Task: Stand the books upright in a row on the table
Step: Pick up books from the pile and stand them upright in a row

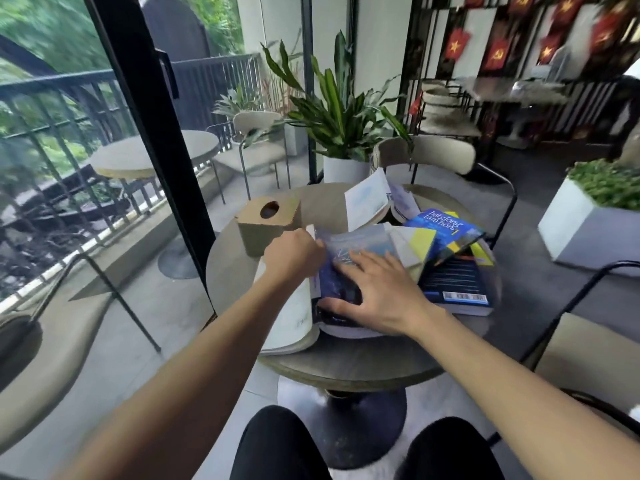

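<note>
Here, a round desk [346, 368] carries a loose heap of books, none yet upright. The left hand [294, 252] is closed at the far left edge of a blue-covered book [349, 268] near the middle of the heap; its fingers are curled together, though whether they pinch the cover cannot be told. The right hand [384, 296] lies flat on the same cover, fingers [367, 263] spread apart and pressing down. A white open book [291, 317] lies to the left, partly beneath the left wrist. To the right, a dark book with a barcode [457, 285] rests flat, overlapped by a blue and yellow book [446, 226] tilted against the heap. At the far side a pale book [367, 199] stands half open. A cardboard tissue box [266, 223] sits on the far left of the desk, just beside the left hand.
</note>
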A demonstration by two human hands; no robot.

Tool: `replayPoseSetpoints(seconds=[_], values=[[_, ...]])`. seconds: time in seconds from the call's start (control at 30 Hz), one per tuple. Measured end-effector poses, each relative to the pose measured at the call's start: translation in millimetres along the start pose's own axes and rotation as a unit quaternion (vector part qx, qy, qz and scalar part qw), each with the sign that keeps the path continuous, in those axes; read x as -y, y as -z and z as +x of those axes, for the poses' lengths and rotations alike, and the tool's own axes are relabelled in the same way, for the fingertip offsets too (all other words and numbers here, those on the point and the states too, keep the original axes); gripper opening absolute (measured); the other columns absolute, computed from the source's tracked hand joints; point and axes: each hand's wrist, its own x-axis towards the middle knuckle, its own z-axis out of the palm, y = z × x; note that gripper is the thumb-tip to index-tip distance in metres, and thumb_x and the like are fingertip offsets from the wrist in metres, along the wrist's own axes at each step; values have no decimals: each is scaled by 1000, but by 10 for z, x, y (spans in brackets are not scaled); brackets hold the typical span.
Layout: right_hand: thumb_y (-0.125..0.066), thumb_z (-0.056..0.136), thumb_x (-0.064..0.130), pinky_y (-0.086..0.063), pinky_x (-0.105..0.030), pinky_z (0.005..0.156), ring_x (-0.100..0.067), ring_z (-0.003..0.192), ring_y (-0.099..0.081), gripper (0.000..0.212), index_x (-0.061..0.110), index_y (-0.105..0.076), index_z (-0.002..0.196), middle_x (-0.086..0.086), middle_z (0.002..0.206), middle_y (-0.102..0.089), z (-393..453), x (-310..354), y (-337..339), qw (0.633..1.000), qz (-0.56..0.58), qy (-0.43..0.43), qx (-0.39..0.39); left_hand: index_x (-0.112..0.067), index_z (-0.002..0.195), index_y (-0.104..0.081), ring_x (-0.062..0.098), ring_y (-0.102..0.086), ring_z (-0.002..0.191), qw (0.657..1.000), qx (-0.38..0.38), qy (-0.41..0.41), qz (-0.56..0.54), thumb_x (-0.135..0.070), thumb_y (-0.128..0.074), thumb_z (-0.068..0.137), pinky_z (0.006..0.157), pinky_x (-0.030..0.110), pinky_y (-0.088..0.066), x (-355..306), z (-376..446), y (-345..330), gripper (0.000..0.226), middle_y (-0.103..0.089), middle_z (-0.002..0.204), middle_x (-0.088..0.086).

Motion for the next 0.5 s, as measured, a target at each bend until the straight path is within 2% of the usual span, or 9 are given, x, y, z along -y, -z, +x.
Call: replayPoseSetpoints(seconds=[0.17, 0.33, 0.43, 0.5], values=[[-9, 66, 95, -5, -52, 119, -20, 149, -15, 106, 34, -24, 152, 0, 162, -22, -4, 54, -31, 1000, 17, -1, 2, -2, 113, -64, 39, -61, 105, 998, -34, 1, -46, -36, -38, 102, 75, 34, -38, -11, -111, 39, 45, -67, 117, 19], [-15, 68, 95, -14, -51, 118, -20, 148, -17, 106, 34, -14, 154, -1, 162, -21, 22, 150, 8, 998, 43, 18, -35, -6, 88, -57, 36, -53, 84, 993, -90, -34, -62, -29, -37, 101, 69, 34, -35, 6, -205, 152, 33, -66, 104, 20], [-26, 69, 94, -24, -48, 116, -24, 145, -25, 107, 31, -12, 155, -5, 160, -25, 35, 233, 60, 994, 67, 28, -79, -6, 99, -63, 37, -61, 94, 986, -138, -75, -64, -33, -36, 103, 71, 32, -35, -18, -289, 261, 38, -67, 102, 17], [-37, 70, 90, -28, -47, 114, -27, 144, -29, 108, 30, -8, 155, -8, 160, -24, 39, 283, 93, 990, 89, 37, -106, -4, 99, -62, 38, -61, 97, 977, -170, -100, -83, -30, -36, 105, 72, 34, -37, -53, -395, 366, 37, -66, 100, 18]])
